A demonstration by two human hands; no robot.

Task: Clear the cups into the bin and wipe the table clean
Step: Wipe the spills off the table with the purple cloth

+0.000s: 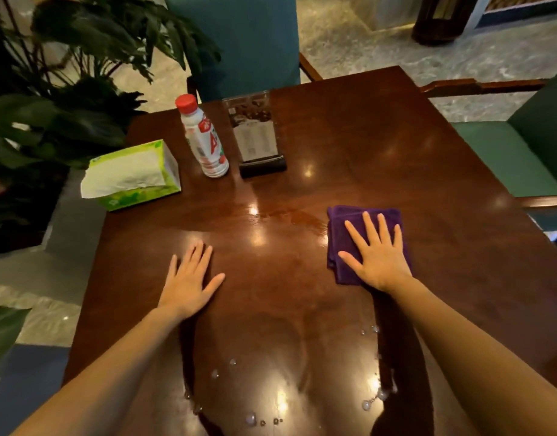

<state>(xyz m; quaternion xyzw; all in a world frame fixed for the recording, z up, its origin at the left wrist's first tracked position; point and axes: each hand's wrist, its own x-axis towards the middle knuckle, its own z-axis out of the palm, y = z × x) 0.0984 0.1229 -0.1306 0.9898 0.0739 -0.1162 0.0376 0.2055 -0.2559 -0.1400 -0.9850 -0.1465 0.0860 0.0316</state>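
Note:
My right hand point(377, 253) lies flat, fingers spread, on a folded purple cloth point(340, 228) at the right of the dark wooden table point(396, 146). My left hand point(189, 281) rests palm down on the bare wood, fingers apart, holding nothing. A wet streak point(289, 215) shines left of the cloth. Several water droplets point(250, 418) sit near the table's front edge. No cups are in view and no bin is in view.
A green tissue box point(135, 174) stands at the left edge, a white bottle with a red cap point(204, 136) behind it, and a clear menu stand point(258, 136) beside that. Green chairs point(522, 146) stand right and behind. Leafy plants point(50, 105) crowd the left.

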